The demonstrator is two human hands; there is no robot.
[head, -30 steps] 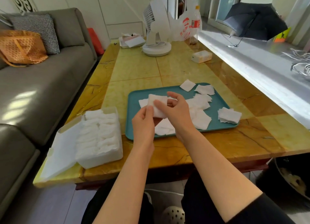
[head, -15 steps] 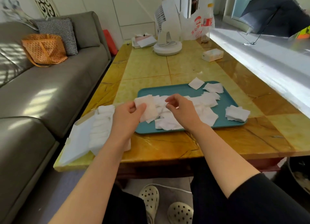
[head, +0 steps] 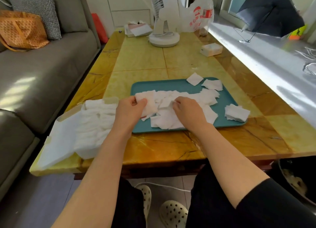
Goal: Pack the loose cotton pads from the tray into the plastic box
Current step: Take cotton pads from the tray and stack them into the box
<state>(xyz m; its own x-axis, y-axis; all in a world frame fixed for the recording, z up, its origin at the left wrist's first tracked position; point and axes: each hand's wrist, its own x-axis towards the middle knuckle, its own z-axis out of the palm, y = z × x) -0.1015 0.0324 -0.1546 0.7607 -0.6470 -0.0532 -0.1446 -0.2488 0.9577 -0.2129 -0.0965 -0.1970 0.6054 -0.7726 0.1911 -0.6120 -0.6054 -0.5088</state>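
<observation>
The left hand (head: 130, 108) holds a small stack of cotton pads (head: 148, 102) in a closed grip at the left edge of the teal tray (head: 227, 98). The right hand (head: 187, 109) pinches one loose pad (head: 166, 102) from the pile on the tray. The open plastic box (head: 89, 147), filled with pads, sits on the bench (head: 145, 60) just left of the tray.

White square cotton pads (head: 172, 120) loose across teal tray (head: 227, 98); open plastic box (head: 90, 133) pad-filled, left.
</observation>
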